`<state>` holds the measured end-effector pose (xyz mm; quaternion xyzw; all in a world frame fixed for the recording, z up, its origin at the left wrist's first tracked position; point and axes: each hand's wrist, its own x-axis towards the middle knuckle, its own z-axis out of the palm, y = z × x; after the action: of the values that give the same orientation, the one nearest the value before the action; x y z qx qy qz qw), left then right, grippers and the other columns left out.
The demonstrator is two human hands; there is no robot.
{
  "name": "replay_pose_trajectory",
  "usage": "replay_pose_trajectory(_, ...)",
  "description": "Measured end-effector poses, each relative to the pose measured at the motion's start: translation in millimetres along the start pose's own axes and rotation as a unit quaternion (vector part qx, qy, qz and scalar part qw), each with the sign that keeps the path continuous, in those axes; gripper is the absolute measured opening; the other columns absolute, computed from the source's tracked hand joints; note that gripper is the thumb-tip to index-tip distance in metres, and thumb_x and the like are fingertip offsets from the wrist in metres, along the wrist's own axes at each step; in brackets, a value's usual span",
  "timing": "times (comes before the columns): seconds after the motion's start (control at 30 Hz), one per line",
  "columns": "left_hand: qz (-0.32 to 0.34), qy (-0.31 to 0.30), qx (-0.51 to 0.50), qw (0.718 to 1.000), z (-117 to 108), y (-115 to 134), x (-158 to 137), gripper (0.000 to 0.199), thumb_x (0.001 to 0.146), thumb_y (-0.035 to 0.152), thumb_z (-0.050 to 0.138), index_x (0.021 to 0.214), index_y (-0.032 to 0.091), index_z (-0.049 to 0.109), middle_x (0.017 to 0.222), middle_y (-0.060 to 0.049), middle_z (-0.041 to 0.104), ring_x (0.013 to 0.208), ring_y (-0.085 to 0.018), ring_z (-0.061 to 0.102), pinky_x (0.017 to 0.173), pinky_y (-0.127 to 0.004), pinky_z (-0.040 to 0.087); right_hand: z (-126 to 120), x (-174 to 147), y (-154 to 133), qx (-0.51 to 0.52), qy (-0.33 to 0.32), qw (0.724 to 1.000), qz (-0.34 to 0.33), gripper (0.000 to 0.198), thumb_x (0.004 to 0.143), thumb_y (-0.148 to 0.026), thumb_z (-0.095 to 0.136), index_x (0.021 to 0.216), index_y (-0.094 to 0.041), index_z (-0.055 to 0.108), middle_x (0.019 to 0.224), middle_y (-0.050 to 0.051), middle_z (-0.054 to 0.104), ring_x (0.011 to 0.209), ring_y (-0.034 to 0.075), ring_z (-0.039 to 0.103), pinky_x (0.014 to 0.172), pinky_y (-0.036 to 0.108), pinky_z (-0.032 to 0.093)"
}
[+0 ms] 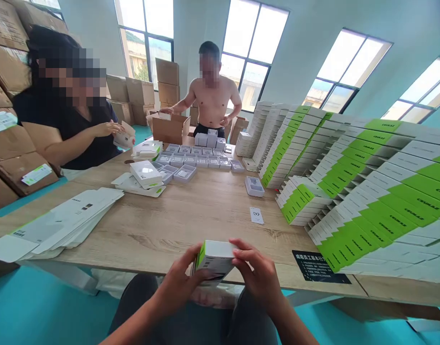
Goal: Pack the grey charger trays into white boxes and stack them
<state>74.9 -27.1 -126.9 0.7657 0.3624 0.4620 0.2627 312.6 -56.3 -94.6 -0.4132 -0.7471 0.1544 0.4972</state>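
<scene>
A small white-and-green carton [217, 255] is held between both hands at the table's near edge, over my lap. My left hand [180, 280] grips its left side, with the thumb across the front face. The fingers of my right hand [257, 273] are closed on its upper right edge. Part of the carton's lower side is hidden behind my left thumb and fingers. Beyond it on the table lies a small white card [256, 215], and farther back a plastic tray [254, 186].
Tall stacks of white-and-green cartons [370, 172] line the right side. Flattened cartons [69, 218] lie at the left. Several trays [196, 160] stand at the back near an open cardboard box [168, 128]. Two people [214, 103] are across the table. A black printed sheet [318, 267] lies near right.
</scene>
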Motion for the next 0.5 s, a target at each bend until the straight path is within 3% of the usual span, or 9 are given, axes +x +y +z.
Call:
replay_pose_trajectory(0.07,0.033,0.029,0.057,0.997,0.3,13.9,2.6,0.039,0.097,0.03,0.062,0.135,0.027,0.056,0.114,-0.005,0.077,0.098,-0.02,0.075,0.084,-0.027,0.061,-11.8,0.1,-10.9,0.055,0.004,0.995,0.082,0.015,0.096,-0.031,0.063,0.111,-0.028,0.062,0.127,0.009,0.071,0.114,0.023,0.07,0.093,0.035,0.058)
replay_pose_trajectory(0.17,0.235,0.021,0.19,0.953,-13.1,36.8,18.3,0.034,0.101,0.026,0.053,0.134,0.025,0.061,0.121,-0.005,0.075,0.112,-0.02,0.07,0.109,-0.033,0.045,-31.2,6.3,-38.9,0.049,-0.046,0.98,0.185,0.064,0.076,-0.053,0.08,0.13,-0.029,0.055,0.127,0.009,0.068,0.113,0.029,0.067,0.097,0.042,0.055)
replay_pose_trajectory(0.2,0.284,0.011,0.237,0.929,-17.2,41.5,24.6,0.034,0.103,0.026,0.049,0.135,0.026,0.062,0.124,-0.005,0.075,0.117,-0.021,0.067,0.118,-0.039,0.035,-34.7,9.3,-47.7,0.016,-0.071,0.975,0.208,0.075,0.069,-0.052,0.084,0.135,-0.03,0.054,0.126,0.009,0.068,0.113,0.03,0.066,0.098,0.043,0.054)
replay_pose_trajectory(0.27,0.342,0.009,0.298,0.891,-19.4,44.3,35.9,0.036,0.106,0.026,0.04,0.133,0.028,0.064,0.125,-0.004,0.074,0.119,-0.023,0.066,0.124,-0.052,0.018,-36.5,15.2,-57.1,-0.054,-0.115,0.964,0.234,0.079,0.064,-0.043,0.088,0.134,-0.031,0.056,0.124,0.006,0.068,0.112,0.03,0.066,0.099,0.042,0.052)
replay_pose_trajectory(0.37,0.374,0.025,0.324,0.868,-9.9,34.6,46.1,0.039,0.105,0.02,0.039,0.129,0.032,0.066,0.121,-0.003,0.076,0.116,-0.024,0.067,0.123,-0.063,0.011,-39.7,23.5,-41.8,-0.118,-0.126,0.963,0.205,0.072,0.061,-0.037,0.089,0.128,-0.028,0.062,0.132,0.007,0.065,0.121,0.03,0.062,0.103,0.039,0.05)
replay_pose_trajectory(0.43,0.378,0.04,0.31,0.872,-2.7,21.0,48.7,0.036,0.1,0.018,0.049,0.129,0.033,0.065,0.122,-0.003,0.075,0.117,-0.024,0.065,0.123,-0.06,0.015,-55.7,32.3,-14.3,-0.195,-0.072,0.965,0.159,0.071,0.064,-0.038,0.087,0.129,-0.026,0.062,0.14,0.011,0.059,0.128,0.032,0.057,0.107,0.042,0.047)
replay_pose_trajectory(0.5,0.364,0.049,0.29,0.883,0.9,2.4,49.3,0.038,0.095,0.02,0.059,0.131,0.029,0.063,0.124,-0.006,0.073,0.119,-0.024,0.063,0.121,-0.049,0.025,-87.2,47.9,19.9,-0.324,0.018,0.937,0.129,0.065,0.075,-0.041,0.079,0.134,-0.023,0.058,0.147,0.016,0.051,0.133,0.033,0.052,0.109,0.045,0.044)
